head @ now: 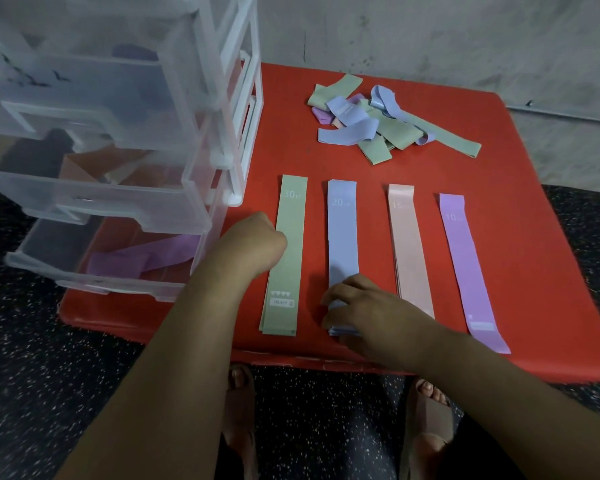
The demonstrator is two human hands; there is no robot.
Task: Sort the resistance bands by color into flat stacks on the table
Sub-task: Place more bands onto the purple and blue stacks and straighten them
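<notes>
Four flat stacks of bands lie side by side on the red table [541, 188]: green [290, 216], blue [342, 230], pink [411, 251] and purple [465, 265]. A loose heap of green, blue and purple bands [378, 121] sits at the far side. My left hand [253, 242] is curled into a fist, its knuckles against the left edge of the green stack. My right hand [364, 306] rests flat on the near end of the blue stack, fingers spread over its corner. The near end of the blue stack is partly hidden under it.
A clear plastic drawer unit [118, 133] stands on the table's left side with its drawers pulled out. The lowest drawer [94, 271] holds purple bands. The speckled dark floor and my feet in sandals [426, 420] show below the table's front edge.
</notes>
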